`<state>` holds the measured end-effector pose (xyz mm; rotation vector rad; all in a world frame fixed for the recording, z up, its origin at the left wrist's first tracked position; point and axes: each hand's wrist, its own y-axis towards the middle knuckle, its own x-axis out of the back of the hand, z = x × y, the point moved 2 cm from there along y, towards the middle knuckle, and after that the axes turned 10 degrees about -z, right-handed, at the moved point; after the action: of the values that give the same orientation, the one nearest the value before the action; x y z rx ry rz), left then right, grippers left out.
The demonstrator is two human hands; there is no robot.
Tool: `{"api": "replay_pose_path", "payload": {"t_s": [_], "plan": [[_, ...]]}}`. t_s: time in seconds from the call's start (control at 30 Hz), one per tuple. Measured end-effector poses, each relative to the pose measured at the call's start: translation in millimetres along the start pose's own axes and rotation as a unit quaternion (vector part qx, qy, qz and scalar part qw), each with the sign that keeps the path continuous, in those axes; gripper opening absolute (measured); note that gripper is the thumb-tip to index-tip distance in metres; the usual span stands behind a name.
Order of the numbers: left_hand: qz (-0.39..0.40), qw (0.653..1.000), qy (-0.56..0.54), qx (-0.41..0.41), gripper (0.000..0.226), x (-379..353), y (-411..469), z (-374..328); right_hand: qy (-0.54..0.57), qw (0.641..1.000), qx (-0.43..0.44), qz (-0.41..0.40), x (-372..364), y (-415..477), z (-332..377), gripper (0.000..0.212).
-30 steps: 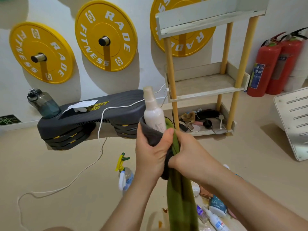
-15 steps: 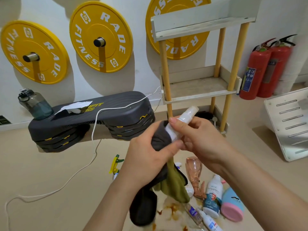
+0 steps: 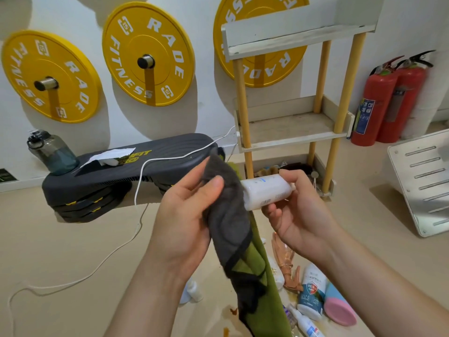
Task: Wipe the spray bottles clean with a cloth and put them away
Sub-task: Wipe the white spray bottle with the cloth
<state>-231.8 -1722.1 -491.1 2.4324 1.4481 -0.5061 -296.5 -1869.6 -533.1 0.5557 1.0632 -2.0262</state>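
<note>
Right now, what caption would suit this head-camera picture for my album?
Left hand holds a grey-and-green cloth against one end of a white plastic bottle held sideways in the right hand.

Beige floor (image 3: 60, 251) carries scattered bottles (image 3: 312, 295), a white cable (image 3: 102, 264), and brownish stains (image 3: 233, 311), perhaps spilled liquid

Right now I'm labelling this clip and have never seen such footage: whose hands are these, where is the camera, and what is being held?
There is no machine here. A person wears one wide-angle camera on the head, looking down at their own two hands. The left hand grips a grey and green cloth that covers one end of a white bottle, which the right hand holds lying sideways. Below them, on the floor, lie several more bottles. Behind stands a wooden shelf rack.
</note>
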Motion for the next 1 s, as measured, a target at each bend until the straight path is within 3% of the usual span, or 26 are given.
{"api": "replay_pose_path", "payload": {"t_s": [0.07, 0.17, 0.23, 0.27, 0.37, 0.43, 0.5, 0.57, 0.67, 0.8, 1.0], "plan": [[-0.016, 0.983, 0.144, -0.115, 0.032, -5.4, -5.3, 7.7, 0.016, 0.999, -0.025, 0.031, -7.1, -1.8, -4.9, 0.048], [-0.017, 0.887, 0.365, -0.283, 0.022, -14.6, -15.3, 29.9, 0.026, 0.997, -0.051, 0.042, -18.7, -7.3, -18.9, 0.053], [-0.077, 0.837, 0.419, -0.344, 0.032, -12.5, -19.4, 40.7, 0.013, 0.999, -0.039, 0.011, -22.8, -11.4, -26.3, 0.041], [-0.106, 0.83, 0.414, -0.357, 0.034, -12.1, -19.9, 41.1, 0.01, 1.0, -0.027, 0.002, -24.0, -12.4, -28.2, 0.038], [-0.193, 0.875, 0.32, -0.307, 0.036, -7.0, -12.8, 31.9, -0.02, 0.999, 0.049, -0.009, -25.1, -13.6, -22.9, 0.035], [-0.197, 0.942, 0.217, -0.165, 0.036, -1.8, -2.9, 27.8, -0.098, 0.985, 0.142, -0.011, -27.6, -16.0, -12.3, 0.027], [-0.162, 0.973, 0.157, -0.04, 0.035, -1.1, -2.0, 28.4, -0.183, 0.956, 0.227, -0.011, -29.7, -18.7, -4.5, 0.02], [-0.126, 0.971, 0.204, -0.017, 0.035, -7.2, -6.7, 30.8, -0.25, 0.922, 0.294, -0.024, -29.4, -17.4, -2.1, 0.017], [-0.095, 0.938, 0.325, -0.074, 0.038, -10.1, -10.6, 37.5, -0.342, 0.861, 0.377, -0.025, -26.6, -16.6, -8.6, 0.024], [-0.136, 0.886, 0.415, -0.152, 0.044, -4.2, -3.8, 30.6, -0.392, 0.829, 0.399, 0.014, -27.1, -19.0, -22.6, 0.023], [-0.125, 0.901, 0.409, -0.069, 0.048, -3.8, 5.5, 21.7, -0.468, 0.793, 0.387, 0.05, -24.8, -15.9, -27.8, 0.044]]}}
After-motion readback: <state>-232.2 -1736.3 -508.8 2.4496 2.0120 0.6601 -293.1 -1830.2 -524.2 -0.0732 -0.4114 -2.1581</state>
